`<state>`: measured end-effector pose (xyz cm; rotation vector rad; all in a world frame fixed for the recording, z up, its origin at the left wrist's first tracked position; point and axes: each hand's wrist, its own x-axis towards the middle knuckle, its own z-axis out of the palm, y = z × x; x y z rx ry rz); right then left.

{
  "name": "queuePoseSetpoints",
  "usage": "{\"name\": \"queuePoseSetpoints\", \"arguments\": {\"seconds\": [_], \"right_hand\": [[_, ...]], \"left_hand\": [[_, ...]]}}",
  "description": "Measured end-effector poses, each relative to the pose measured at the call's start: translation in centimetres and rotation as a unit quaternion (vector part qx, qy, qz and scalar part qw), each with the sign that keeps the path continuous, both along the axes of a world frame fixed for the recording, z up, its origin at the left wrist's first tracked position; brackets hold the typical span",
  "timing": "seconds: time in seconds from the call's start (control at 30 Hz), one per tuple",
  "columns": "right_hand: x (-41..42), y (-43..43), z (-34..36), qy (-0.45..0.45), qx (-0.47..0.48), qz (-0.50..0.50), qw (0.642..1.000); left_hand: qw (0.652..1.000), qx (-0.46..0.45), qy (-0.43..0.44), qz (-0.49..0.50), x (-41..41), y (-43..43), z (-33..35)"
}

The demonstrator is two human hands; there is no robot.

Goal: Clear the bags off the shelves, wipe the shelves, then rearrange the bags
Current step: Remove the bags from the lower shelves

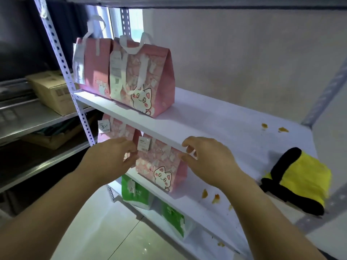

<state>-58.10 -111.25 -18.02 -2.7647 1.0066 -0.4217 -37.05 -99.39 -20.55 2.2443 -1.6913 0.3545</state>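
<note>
Two arms showed, both bare from the lower edge of the frame to the fingertips. The left forearm was uncovered along all its visible length and narrowed toward the wrist. The left grip was a bare hand with slim fingers. The right forearm was likewise uncovered, and the right grip was a bare hand whose visible nails were short and rounded. Beside the right arm, in the lower right corner, lay a dark sliver, too small to identify as clothing.
</note>
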Motion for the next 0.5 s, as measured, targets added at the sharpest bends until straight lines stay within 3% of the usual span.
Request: {"name": "queuePoseSetpoints", "arguments": {"seconds": [0.27,0.5], "right_hand": [[10.7,-0.2,-1.7,0.043,0.031,0.039,0.998],[19.9,2.5,-4.2,0.034,0.061,-0.004,0.998]], "left_hand": [[0.999,0.019,0.005,0.047,9.7,1.6,-2.3],[0.997,0.075,0.009,0.023,20.9,3.4,-3.8]]}}
